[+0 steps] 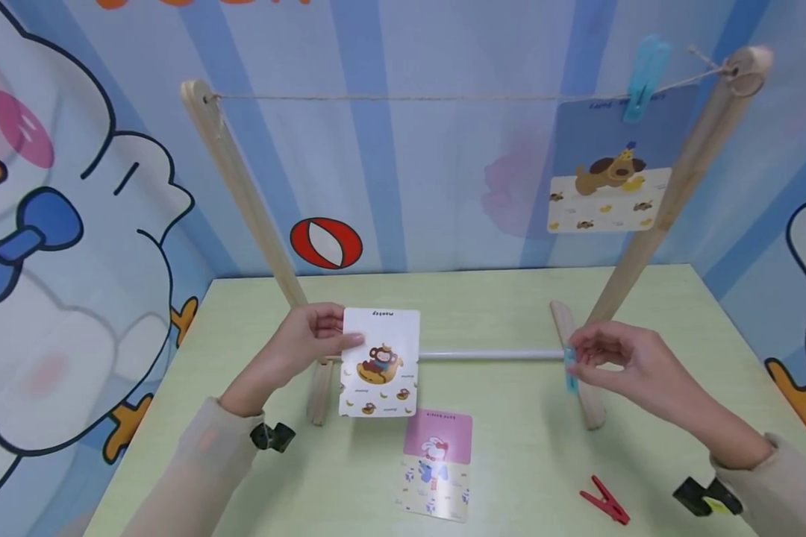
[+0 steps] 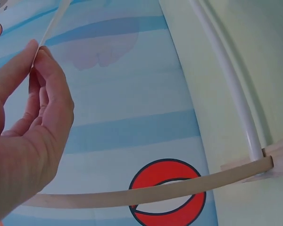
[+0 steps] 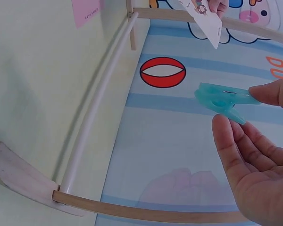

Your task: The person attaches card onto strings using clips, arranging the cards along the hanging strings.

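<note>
My left hand [image 1: 309, 335] pinches a white monkey card [image 1: 379, 373] by its edge between thumb and fingers, holding it above the table. The left wrist view shows that card edge-on. In my right hand [image 1: 621, 362] a light blue clothespin [image 3: 226, 99] is pinched between thumb and fingertips. From the string [image 1: 403, 98] of a wooden frame, a blue-and-white dog card [image 1: 611, 168] hangs at the right under another light blue clothespin [image 1: 645, 78]. A pink-and-white card [image 1: 436, 466] lies on the table, its top edge just below the monkey card in the head view.
Two wooden posts, left [image 1: 248, 201] and right [image 1: 685, 164], carry the string. A white rod [image 1: 490, 355] joins their feet. Near the front right of the table [image 1: 510, 418] lies a red clothespin [image 1: 606, 501]. A patterned blue backdrop [image 1: 436, 194] stands behind.
</note>
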Demonstrator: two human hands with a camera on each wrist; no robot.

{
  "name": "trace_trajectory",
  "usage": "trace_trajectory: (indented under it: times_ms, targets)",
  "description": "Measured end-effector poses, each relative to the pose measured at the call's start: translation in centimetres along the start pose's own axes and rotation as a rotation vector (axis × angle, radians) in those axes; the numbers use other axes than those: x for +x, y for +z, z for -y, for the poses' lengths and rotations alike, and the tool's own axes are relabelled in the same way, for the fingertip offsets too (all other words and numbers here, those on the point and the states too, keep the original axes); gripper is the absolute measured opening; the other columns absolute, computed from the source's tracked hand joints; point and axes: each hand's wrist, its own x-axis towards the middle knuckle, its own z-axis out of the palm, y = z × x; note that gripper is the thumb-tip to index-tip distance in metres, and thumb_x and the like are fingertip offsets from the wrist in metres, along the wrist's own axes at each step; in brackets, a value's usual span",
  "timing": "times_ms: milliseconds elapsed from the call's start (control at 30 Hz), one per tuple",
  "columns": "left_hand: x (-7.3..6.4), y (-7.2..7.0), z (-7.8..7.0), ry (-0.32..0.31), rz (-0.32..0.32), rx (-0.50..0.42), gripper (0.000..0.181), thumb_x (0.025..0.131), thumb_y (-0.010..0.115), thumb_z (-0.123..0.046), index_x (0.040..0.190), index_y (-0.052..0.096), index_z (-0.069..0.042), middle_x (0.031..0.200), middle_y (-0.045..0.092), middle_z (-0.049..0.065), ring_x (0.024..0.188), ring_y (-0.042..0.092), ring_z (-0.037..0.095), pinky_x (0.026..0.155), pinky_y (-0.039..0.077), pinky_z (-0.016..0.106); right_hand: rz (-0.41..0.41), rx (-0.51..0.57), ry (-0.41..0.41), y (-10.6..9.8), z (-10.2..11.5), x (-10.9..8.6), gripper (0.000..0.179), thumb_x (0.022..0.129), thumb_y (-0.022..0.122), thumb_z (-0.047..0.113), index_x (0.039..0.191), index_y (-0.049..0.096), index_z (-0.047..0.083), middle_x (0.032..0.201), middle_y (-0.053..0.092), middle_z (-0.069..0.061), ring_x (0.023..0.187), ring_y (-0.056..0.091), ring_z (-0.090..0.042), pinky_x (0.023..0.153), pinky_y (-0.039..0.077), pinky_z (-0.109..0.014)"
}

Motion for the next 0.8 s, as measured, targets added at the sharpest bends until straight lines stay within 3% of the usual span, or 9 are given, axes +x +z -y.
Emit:
trace_trajectory:
  times_ms: [467, 800]
  targets:
    - [0.5, 0.0, -1.7, 0.053, -0.004, -0.031, 0.036, 0.076, 0.075, -0.021, 0.103, 0.060, -0.002, 0.092, 0.067, 0.011, 0.078, 0.065, 0.022, 0.071, 0.054, 0.032, -0.024, -0.016, -0.038, -1.2, 1.3, 0.7, 0.024, 0.082, 0.069, 0.009, 0.105, 0.061, 0.008, 0.092, 0.062, -0.005, 0.077, 0.061, -0.013, 0.066, 0.052, -0.021]
    - [0.6, -0.1, -2.9, 0.054, -0.025, -0.054, 0.039, 0.076, 0.076, -0.020, 0.106, 0.060, -0.001, 0.094, 0.068, 0.011, 0.081, 0.066, 0.022, 0.072, 0.054, 0.031, -0.041, -0.004, -0.055, -1.9, 2.6, 1.2, 0.027, 0.083, 0.068, 0.008, 0.108, 0.060, 0.007, 0.096, 0.062, -0.007, 0.080, 0.062, -0.013, 0.067, 0.053, -0.023]
